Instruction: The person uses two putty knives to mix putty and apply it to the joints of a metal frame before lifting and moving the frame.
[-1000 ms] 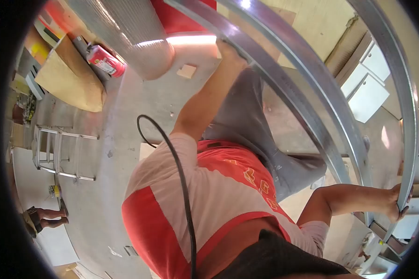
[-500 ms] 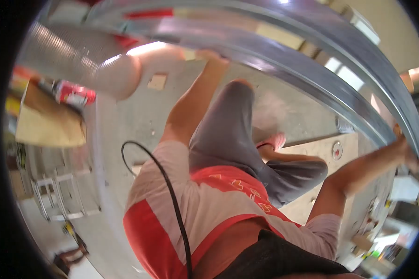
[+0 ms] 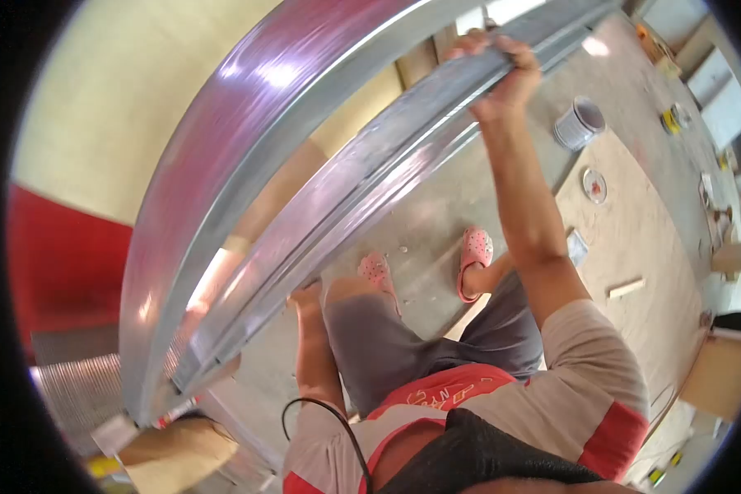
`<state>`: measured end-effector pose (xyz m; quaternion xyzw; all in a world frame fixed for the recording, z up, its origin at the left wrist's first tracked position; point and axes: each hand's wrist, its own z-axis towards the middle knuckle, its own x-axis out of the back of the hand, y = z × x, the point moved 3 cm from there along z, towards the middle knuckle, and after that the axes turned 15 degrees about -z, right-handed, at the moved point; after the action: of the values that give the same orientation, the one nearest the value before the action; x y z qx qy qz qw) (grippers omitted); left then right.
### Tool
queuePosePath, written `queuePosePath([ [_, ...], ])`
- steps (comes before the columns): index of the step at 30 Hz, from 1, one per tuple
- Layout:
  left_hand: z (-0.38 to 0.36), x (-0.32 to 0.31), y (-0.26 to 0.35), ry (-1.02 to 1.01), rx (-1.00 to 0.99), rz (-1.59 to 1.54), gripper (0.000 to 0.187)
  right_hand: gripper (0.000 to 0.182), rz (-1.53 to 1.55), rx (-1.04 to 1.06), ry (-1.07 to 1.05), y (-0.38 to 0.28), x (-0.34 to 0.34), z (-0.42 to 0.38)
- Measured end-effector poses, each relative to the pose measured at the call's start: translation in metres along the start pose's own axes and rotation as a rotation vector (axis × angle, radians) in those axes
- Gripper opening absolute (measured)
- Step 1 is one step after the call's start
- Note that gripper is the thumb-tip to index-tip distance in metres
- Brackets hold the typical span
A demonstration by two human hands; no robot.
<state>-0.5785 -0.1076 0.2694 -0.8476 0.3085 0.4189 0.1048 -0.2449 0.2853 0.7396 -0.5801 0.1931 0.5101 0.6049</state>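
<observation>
Two long, shiny metal channels cross in front of me, bent-looking through the wide lens. The nearer metal channel (image 3: 247, 107) arcs across the upper left. Beside it, the other metal channel (image 3: 370, 156) runs from lower left to upper right. My right hand (image 3: 506, 78) is raised with its fingers wrapped over this second channel near its far upper part. Lower down, my left hand (image 3: 305, 293) is against the underside of the same channel, its fingers mostly hidden behind the metal. The two channels lie apart in the middle, with a gap between them.
A wooden board (image 3: 634, 222) lies on the floor to the right, with a round lid (image 3: 594, 186) and a wood strip (image 3: 626, 288) on it. A can (image 3: 579, 123) stands at its edge. Ribbed duct (image 3: 78, 370) and a paper bag (image 3: 177, 453) are lower left.
The channels have swung from sloping down rightward to rising rightward. My right hand has gone from low right to high up; my left hand shows lower. The view has turned, and both pink clogs now show.
</observation>
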Motion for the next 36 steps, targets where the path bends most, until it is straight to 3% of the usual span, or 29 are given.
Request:
queuePosePath([
  [2, 0.059, 0.062, 0.035, -0.144, 0.118, -0.111, 0.036, 0.017, 0.060, -0.096, 0.039, 0.032, 0.025, 0.016],
  [4, 0.018, 0.046, 0.043, 0.115, -0.016, 0.056, 0.036, 0.018, 0.109, -0.194, 0.119, 0.062, 0.030, 0.037],
  [6, 0.001, 0.044, 0.049, 0.229, -0.053, 0.127, 0.037, 0.019, 0.141, -0.277, 0.171, 0.084, 0.038, 0.039],
  [12, -0.004, 0.055, 0.047, 0.386, -0.101, 0.178, 0.038, 0.019, 0.100, -0.334, 0.273, 0.143, 0.089, 0.048],
  [20, 0.000, 0.048, 0.013, 0.548, -0.156, -0.008, 0.041, 0.038, 0.069, -0.302, 0.302, 0.184, 0.159, 0.064],
  [23, 0.005, 0.047, 0.003, 0.558, -0.163, 0.027, 0.042, 0.046, 0.071, -0.297, 0.325, 0.194, 0.178, 0.071],
  [26, 0.022, 0.066, 0.018, 0.457, -0.137, 0.286, 0.047, 0.050, 0.039, -0.287, 0.313, 0.203, 0.194, 0.078],
  [29, 0.033, 0.074, 0.021, 0.448, -0.128, 0.358, 0.039, 0.053, 0.068, -0.310, 0.344, 0.211, 0.203, 0.082],
  [33, 0.044, 0.071, 0.021, 0.400, -0.068, 0.445, 0.037, 0.047, 0.043, -0.309, 0.356, 0.223, 0.215, 0.093],
  [36, 0.049, 0.059, 0.015, 0.554, -0.060, 0.407, 0.045, 0.048, 0.049, -0.303, 0.269, 0.231, 0.222, 0.104],
])
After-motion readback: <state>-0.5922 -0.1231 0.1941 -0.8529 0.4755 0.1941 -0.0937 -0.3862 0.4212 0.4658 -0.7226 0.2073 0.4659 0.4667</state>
